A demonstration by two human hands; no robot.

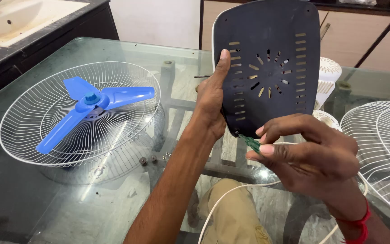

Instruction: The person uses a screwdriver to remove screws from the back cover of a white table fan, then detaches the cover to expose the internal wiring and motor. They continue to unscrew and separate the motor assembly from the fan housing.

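Glass table [127, 49] | left hand [211, 97] grips vented panel [267, 68] | right hand [308, 158] pinches screwdriver [250, 143] (green) | fan guard [80, 113] nearby

From my feed the scene is bright with soft, even daylight. The glass bench [127, 49] throws pale glare and washed reflections along its far side. Shadows are faint. Focus is sharp at centre; the sink [19, 18] at top left is overexposed, and edges bend slightly.
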